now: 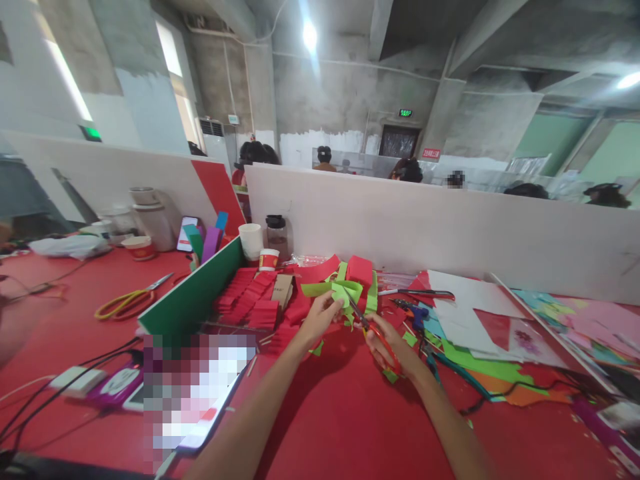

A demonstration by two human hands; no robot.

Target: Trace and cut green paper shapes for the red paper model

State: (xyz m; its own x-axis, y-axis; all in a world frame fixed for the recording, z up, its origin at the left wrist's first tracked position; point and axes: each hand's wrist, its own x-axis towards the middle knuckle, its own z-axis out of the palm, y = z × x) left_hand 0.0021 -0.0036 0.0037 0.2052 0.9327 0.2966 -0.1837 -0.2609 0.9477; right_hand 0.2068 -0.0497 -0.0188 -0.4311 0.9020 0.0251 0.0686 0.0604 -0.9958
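My left hand [323, 313] pinches a piece of light green paper [320, 289] over the middle of the red table. Scissors [361, 319] with red-orange handles are in my right hand [393, 347], its fingers wrapped in the loops. Their blades point up and left and meet the green paper by my left fingertips. Small green scraps [316, 349] lie on the table below my hands. Behind the paper are stacks of folded red paper [250, 293] and a red block-like piece [360, 269].
A tablet [220, 393] with a blurred screen lies at my left, beside a green divider [195, 300]. White sheets [470, 300], a blue glue gun [417, 315] and green paper offcuts [480, 360] lie right. A white partition [440, 233] stands behind; people sit beyond it.
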